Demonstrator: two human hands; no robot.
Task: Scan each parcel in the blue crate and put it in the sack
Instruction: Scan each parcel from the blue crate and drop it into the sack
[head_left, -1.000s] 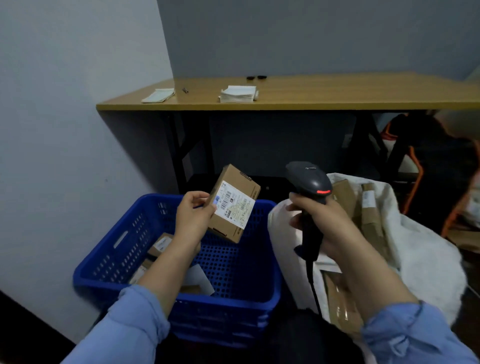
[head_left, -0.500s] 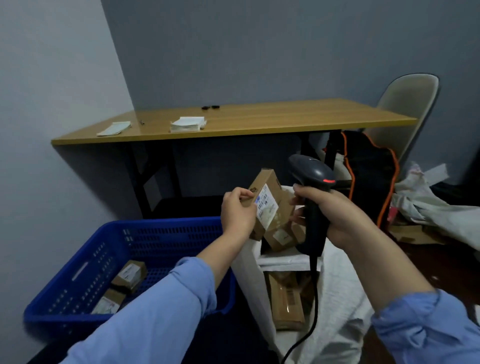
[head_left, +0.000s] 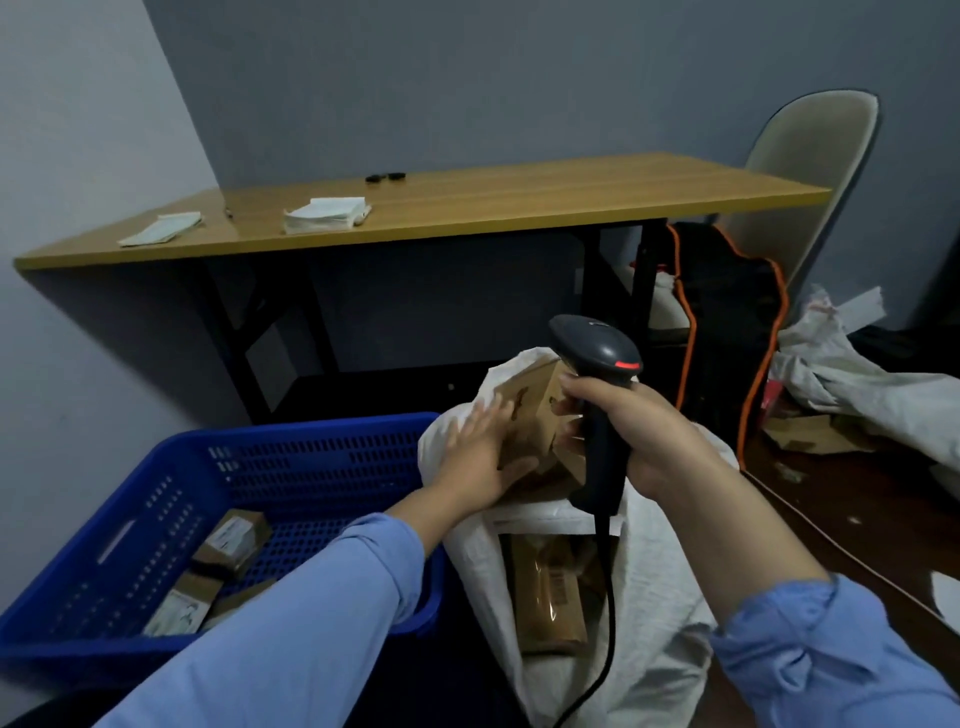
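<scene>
My left hand (head_left: 478, 457) lies flat with fingers spread against a brown cardboard parcel (head_left: 535, 400) at the mouth of the white sack (head_left: 660, 571); it does not grip it. My right hand (head_left: 639, 431) is closed around the handle of the black barcode scanner (head_left: 597, 353), just right of that parcel, its red light showing. More brown parcels (head_left: 550, 597) lie deeper in the sack. The blue crate (head_left: 291, 431) stands to the left, with a few labelled parcels (head_left: 234, 540) on its floor, partly hidden by my left sleeve.
A wooden table (head_left: 519, 202) with stacks of paper (head_left: 324, 213) stands behind the crate and sack. A black bag with orange trim (head_left: 727, 322) and a chair (head_left: 810, 156) are at the right. Another crumpled white sack (head_left: 857, 384) and cardboard scraps lie on the floor.
My left hand carried the labelled parcel from above the crate rightward to the sack mouth and opened flat on it. The scanner hand stayed above the sack. My view swung right.
</scene>
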